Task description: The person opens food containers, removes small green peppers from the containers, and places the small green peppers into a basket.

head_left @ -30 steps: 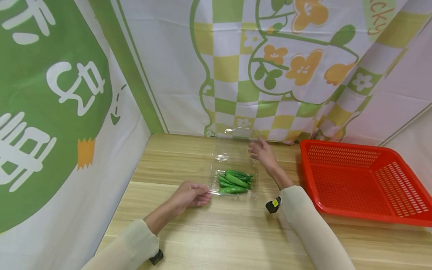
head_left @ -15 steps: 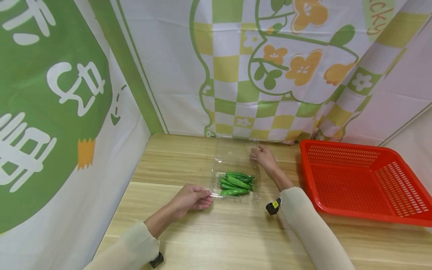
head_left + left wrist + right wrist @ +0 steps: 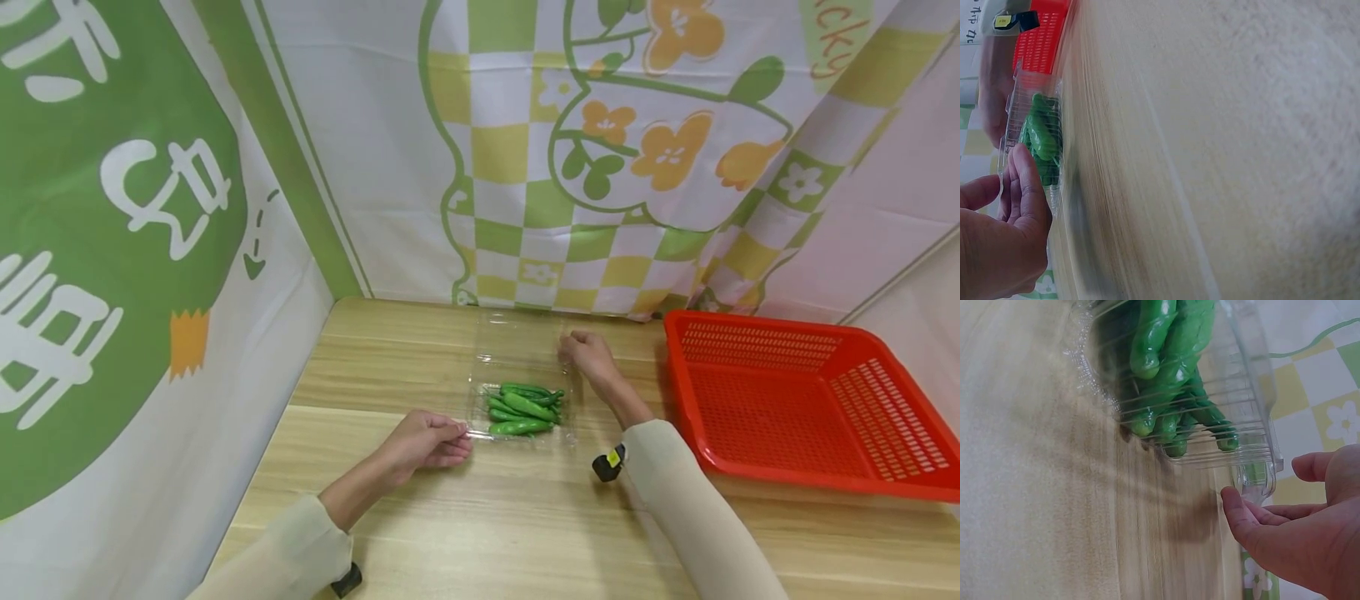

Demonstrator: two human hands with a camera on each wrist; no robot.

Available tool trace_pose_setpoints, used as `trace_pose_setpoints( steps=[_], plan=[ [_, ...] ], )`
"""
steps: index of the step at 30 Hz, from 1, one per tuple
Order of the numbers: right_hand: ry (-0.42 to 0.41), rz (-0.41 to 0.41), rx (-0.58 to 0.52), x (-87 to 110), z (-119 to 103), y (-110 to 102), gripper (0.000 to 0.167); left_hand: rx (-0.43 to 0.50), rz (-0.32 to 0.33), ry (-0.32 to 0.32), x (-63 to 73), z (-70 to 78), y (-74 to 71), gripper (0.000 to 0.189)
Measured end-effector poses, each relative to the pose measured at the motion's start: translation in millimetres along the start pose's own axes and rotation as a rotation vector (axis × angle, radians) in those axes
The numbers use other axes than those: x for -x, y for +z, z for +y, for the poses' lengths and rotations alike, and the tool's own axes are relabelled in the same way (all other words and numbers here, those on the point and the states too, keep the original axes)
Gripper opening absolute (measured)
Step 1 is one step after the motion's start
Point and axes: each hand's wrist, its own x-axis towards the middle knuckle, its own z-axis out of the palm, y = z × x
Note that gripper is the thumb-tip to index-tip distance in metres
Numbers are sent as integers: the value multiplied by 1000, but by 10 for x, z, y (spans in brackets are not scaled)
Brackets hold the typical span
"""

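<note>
A clear plastic clamshell box (image 3: 480, 410) stands on the table, its lid (image 3: 519, 340) folded back toward the curtain. Several green peppers (image 3: 527, 407) lie in the box's near half. At the near left corner, my left hand (image 3: 423, 442) pinches the rim between thumb and fingers. My right hand (image 3: 591, 358) is at the right edge of the lid. In the right wrist view, that hand's fingers (image 3: 1241, 515) reach out fairly straight beside the lid edge, with the thumb apart from it. The ribbed wall (image 3: 1254, 419) of the box shows peppers behind it.
A red plastic basket (image 3: 795, 475) with slotted sides stands to the right, close to my right forearm. Behind the wooden table (image 3: 405, 533) hangs a patterned curtain (image 3: 555, 200), and a green and white cloth (image 3: 285, 333) hangs at the left.
The lid has come down from a tilted position to lie back near the table, my right hand moving slightly down with it. My left hand has stayed at the near left corner.
</note>
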Motion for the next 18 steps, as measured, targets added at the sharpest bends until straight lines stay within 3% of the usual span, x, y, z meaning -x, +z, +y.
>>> trace_pose_setpoints(
  steps=[3,11,15,18],
  plan=[
    [16,2,8,4,7,-1,46,-2,5,-1,0,-4,-5,29],
    [11,33,-42,8,39,-13,27,-12,-7,0,5,-7,-10,30],
    [20,45,-10,22,38,-22,28,-19,-3,-3,7,2,-9,29],
    [43,37,30,41,30,-29,43,-23,0,-7,13,8,-10,29]
  ],
)
